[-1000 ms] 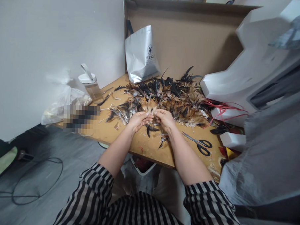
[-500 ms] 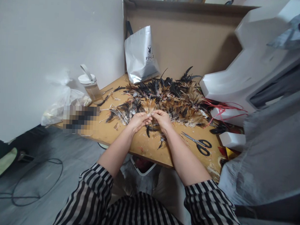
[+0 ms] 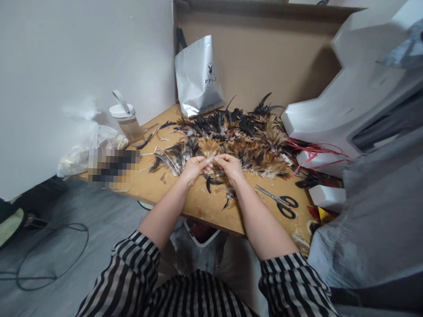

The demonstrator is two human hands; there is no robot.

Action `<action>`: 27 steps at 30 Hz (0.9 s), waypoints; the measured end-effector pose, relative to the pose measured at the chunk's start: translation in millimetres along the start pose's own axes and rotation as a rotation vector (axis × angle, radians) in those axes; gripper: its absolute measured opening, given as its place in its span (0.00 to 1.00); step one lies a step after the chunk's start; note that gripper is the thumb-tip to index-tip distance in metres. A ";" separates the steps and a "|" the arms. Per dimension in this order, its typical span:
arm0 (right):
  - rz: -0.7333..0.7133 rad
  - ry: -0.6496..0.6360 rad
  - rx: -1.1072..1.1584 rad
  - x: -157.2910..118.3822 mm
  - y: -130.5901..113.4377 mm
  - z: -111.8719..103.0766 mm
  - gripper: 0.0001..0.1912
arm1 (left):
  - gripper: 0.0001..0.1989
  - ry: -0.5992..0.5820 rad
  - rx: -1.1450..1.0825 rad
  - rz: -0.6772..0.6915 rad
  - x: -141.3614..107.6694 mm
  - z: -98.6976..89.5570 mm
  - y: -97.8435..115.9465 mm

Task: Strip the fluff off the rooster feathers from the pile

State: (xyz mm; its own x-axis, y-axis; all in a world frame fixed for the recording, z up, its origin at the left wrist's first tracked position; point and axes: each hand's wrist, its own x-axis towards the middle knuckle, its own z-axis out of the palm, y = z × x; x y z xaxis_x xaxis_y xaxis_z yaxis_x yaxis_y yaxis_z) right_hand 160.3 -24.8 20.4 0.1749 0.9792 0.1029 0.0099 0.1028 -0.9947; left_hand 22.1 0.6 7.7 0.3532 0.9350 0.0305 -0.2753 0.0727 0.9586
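Observation:
My left hand [image 3: 196,170] and my right hand [image 3: 229,167] meet fingertip to fingertip at the front edge of a heap of feathers [image 3: 247,136]. Both are pinched closed around the base of an orange-brown feather tuft [image 3: 208,146], which fans out just beyond the fingertips. Black feathers lie toward the back of the heap and brown ones toward the front. A small dark feather [image 3: 209,183] is on the wooden table [image 3: 202,202] just below the hands. Scissors [image 3: 279,201] with black handles rest to the right of my right forearm.
A silver bag [image 3: 197,78] stands behind the feathers. A lidded cup [image 3: 127,122] and a plastic bag [image 3: 73,159] are at the left. Red strings [image 3: 320,151] and white foam pieces [image 3: 327,197] lie at the right. Below the table edge is a white bin [image 3: 202,243].
The fingers of both hands have shifted very slightly around the tuft. The whole view has moved a little, and the feathers and scissors lie as before.

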 end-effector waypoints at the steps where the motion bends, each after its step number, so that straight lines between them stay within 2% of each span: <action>1: -0.030 0.017 -0.055 2.1 2.1 -2.8 0.14 | 0.11 0.025 -0.028 0.006 0.5 -0.7 0.8; 4: -0.093 0.023 -0.285 8.5 9.7 -12.6 0.13 | 0.12 0.095 -0.086 0.008 1.7 -2.6 2.9; 8: -0.087 -0.030 -0.627 10.2 14.1 -20.3 0.13 | 0.12 0.136 -0.107 -0.001 3.0 -3.6 3.5; 14: -0.087 -0.116 -0.980 -3.7 -1.3 -14.6 0.08 | 0.11 0.143 -0.110 0.003 5.0 -5.3 0.5; 18: -0.121 -0.111 -1.053 -7.0 -8.0 -12.8 0.08 | 0.11 0.135 -0.115 -0.003 5.3 -6.2 0.0; 24: -0.353 -0.033 -1.000 -0.7 -7.1 -18.9 0.09 | 0.10 0.193 -0.189 -0.021 2.9 -3.2 4.9; 27: -0.376 -0.015 -1.020 -1.4 -8.1 -20.1 0.09 | 0.09 0.202 -0.224 -0.024 2.5 -2.9 6.0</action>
State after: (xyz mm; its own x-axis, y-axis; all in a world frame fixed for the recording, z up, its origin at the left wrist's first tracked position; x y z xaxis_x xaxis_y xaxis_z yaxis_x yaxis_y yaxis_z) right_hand 179.8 -30.5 28.1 -0.0219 0.9181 0.3957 0.8744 0.2095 -0.4376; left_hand 18.8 4.3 12.7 0.1831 0.9806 -0.0702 -0.4668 0.1495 0.8716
